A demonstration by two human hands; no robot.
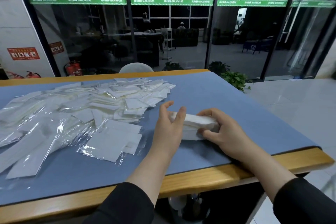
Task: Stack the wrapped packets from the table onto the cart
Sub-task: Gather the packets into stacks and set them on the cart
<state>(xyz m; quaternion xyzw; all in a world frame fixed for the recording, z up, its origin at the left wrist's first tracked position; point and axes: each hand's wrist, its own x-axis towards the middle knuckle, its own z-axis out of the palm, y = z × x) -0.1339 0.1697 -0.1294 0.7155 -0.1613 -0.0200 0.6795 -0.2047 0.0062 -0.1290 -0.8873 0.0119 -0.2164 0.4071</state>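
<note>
loose packets (78,107): big heap of clear-wrapped white packets spread over the left and middle of the worktop, overlapping every way, some flat, some tilted. none squared up.
near strays (112,142): a few larger packets lie at the heap's near edge, just beside the left forearm, apart from the gathered bundle.
worktop (227,174): wooden edge, blue mat (209,92) on top; right half of the mat bare apart from the bundle.
left hand (170,129): fingers straight to loosely bent, spread, laid against the left end of the bundle; thumb lifted clear. more a steadying press than a grip.
bundle (196,123): a gathered stack of white packets, lying on the mat between the two hands, near the worktop's front right. edges look roughly even; cannot tell how many.
right hand (221,129): fingers curled over the bundle's right end, thumb under the near side, so it holds that end.
cart: not in view; cannot tell which side it stands on.
step in hand: judged as squaring and gathering one bundle before carrying it off; most of the task looks left, given the size of the heap.
next move calls for: left hand closing on its end so both ends are clamped, then a level lift. slick wrap, so packets may slide out of the middle if squeezed unevenly.
</note>
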